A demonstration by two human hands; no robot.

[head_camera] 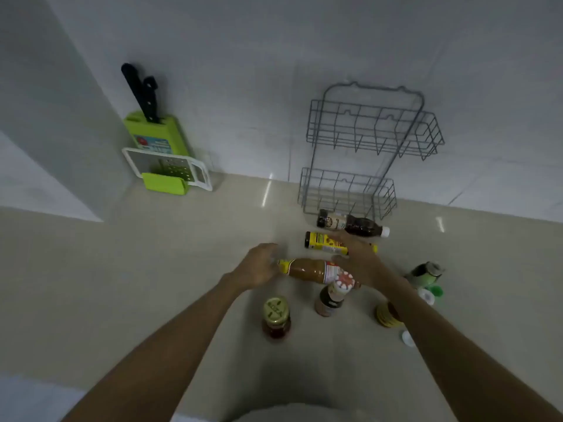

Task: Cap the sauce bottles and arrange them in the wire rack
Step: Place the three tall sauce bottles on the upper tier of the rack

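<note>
A grey two-tier wire rack (362, 138) leans against the wall, both tiers holding nothing. On the counter in front of it lie a dark sauce bottle (350, 224), a yellow-labelled bottle (323, 242) and an orange-brown sauce bottle (307, 270). My left hand (259, 264) hovers, fingers spread, at the yellow cap end of the orange-brown bottle. My right hand (359, 260) is spread over its other end and over the yellow-labelled bottle; contact is unclear. Nearer me stand a red jar with a gold lid (276, 318), a brown bottle with a red-and-white cap (333, 295) and a yellow jar (387, 315).
A green and dark bottle (425, 274), a green-and-white cap (431, 293) and a loose white cap (407, 338) lie at the right. A green knife block with a white grater (161, 159) stands at the back left against the wall.
</note>
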